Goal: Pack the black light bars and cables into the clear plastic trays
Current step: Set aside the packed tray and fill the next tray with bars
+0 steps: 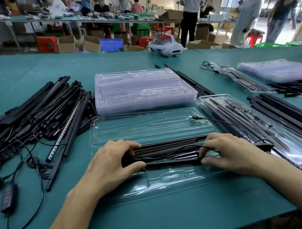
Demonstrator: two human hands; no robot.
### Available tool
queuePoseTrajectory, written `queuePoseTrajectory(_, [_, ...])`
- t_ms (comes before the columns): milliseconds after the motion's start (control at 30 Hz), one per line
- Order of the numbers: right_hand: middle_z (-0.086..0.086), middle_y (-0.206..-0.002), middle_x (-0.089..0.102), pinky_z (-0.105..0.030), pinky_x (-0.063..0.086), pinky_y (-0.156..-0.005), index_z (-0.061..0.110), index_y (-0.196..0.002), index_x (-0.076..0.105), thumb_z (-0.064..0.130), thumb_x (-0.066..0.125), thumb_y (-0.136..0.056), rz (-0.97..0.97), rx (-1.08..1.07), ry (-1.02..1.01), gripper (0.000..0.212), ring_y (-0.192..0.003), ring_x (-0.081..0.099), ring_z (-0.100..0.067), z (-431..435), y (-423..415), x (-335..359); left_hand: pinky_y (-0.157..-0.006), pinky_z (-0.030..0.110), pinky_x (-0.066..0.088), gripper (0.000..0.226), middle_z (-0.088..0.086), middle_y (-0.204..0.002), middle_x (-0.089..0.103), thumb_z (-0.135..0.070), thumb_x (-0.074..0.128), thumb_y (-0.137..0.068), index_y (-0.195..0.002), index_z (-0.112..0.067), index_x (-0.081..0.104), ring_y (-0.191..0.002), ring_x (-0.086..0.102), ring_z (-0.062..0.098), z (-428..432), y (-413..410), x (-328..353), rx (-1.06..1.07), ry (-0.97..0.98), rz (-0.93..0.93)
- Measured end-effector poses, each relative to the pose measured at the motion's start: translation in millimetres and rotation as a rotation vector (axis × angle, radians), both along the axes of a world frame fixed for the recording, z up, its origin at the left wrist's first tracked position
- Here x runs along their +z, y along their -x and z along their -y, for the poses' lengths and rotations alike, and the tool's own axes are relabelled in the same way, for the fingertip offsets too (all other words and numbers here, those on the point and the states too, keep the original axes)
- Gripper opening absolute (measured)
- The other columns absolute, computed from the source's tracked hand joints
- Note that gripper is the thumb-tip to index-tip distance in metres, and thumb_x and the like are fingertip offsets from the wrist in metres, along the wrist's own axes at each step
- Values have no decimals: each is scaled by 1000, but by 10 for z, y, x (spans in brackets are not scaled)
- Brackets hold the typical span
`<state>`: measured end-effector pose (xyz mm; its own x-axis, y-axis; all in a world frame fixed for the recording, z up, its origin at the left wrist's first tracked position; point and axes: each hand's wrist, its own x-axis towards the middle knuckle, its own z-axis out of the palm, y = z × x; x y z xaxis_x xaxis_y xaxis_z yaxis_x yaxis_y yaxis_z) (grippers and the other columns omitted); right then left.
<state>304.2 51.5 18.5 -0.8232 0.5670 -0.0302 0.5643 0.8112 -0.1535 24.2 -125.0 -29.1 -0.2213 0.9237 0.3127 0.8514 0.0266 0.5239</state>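
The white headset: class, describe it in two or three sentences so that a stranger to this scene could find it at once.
Start with the green table. Look past the stack of clear trays to the table's far edge, right of centre. The headset lies there, the only white, rounded, strapped thing among flat black bars and clear trays.
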Motion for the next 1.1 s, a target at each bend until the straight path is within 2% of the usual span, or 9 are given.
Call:
queuePoseTrajectory(100, [21,-118,50,-39,47,-91,39,-120,56,39,52,-97,-73,-62,-22,23,-108,56,-12,-27,29,12,-98,35,42,39,-16,-106,55,-53,64,-88,-123,-36,65,-105,50,11,-32,-21,4,11,36,-59])
queuePoseTrajectory(167, [16,-125,52,-40,47,-91,41,-125,50,32,47,-99,11,-102,-91,28,-113,56,-19,-74,65,6,-99,36,41,36,-17,-108,54,-49,63,-90,-122,-35,67,-106,50,11,-39,-13,-4,14,34,-51])
queuePoseTrajectory(233, [12,-120,57,-39,49,-85,42,-120,53,28,46,-98,81,-133,-137,27,-110,58,-22,-116,104,-3,-100,37,39,36,-20,-111,54,-50,62,-90,-123,-37,67,-107,49,10,-40,-1,-21,22,41,-60])
queuePoseTrajectory(400, [4,-107,67,-37,50,-74,42,-105,63,35,60,-92,93,-224,-190,15,-95,64,-28,-183,193,9,-98,30,28,39,-29,-110,49,-61,50,-91,-127,-48,60,-111,44,4,-57,8,-53,60,89,-127])
queuePoseTrajectory(500, [0,-100,69,-37,52,-72,40,-97,68,35,66,-88,64,-267,-166,10,-89,65,-29,-204,225,0,-99,33,34,38,-24,-103,51,-55,57,-91,-127,-43,62,-105,46,8,-74,7,-61,61,77,-99])
queuePoseTrajectory(633, [-1,-103,69,-36,52,-75,40,-99,69,31,64,-89,77,-265,-115,14,-94,63,-29,-212,224,3,-97,34,39,36,-22,-94,49,-44,67,-90,-124,-34,68,-99,48,12,-90,-2,-75,54,47,6])
queuePoseTrajectory(800, [4,-114,64,-36,51,-84,45,-111,65,37,61,-91,116,-219,-70,22,-105,61,-25,-172,182,90,-94,31,38,35,-25,-96,49,-53,64,-88,-122,-44,65,-100,49,9,-75,7,-81,79,64,-24])
queuePoseTrajectory(933, [5,-110,66,-41,53,-82,30,-109,67,40,62,-90,-48,-198,-183,22,-101,63,-24,-30,181,197,-96,35,39,33,-23,-100,54,-56,65,-86,-117,-47,67,-102,50,9,-70,14,-86,105,39,-9])
queuePoseTrajectory(1100, [5,-92,68,-43,54,-74,22,-101,71,30,64,-91,-318,-51,-232,15,-84,64,-20,222,225,462,-98,38,38,29,-25,-99,56,-55,67,-84,-112,-50,68,-101,49,7,-63,97,-77,146,22,-5])
